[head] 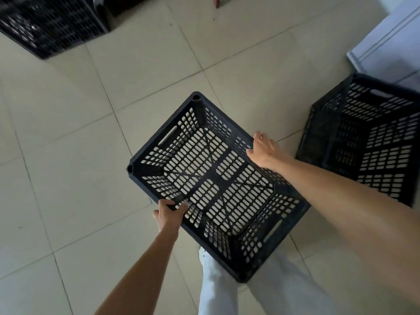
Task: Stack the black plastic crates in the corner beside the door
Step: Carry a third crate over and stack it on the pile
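Black slotted crate [211, 185] at frame ctr, open side up, held over the tiled floor [68, 137] & in front of the person's pale trousers [218, 289]; left hand [169, 214] clamps its rim at approx 7 o'clock w/ fingers curled over the edge, right hand [264, 151] grips the opposite long rim at approx 2 o'clock. A second crate [368, 142] sits on the floor at 3 o'clock, just beside the held one but not touching, next to a white panel [391, 42] at 1–2 o'clock. More black crates [50, 23], blurred, at 10–11 o'clock, well apart.
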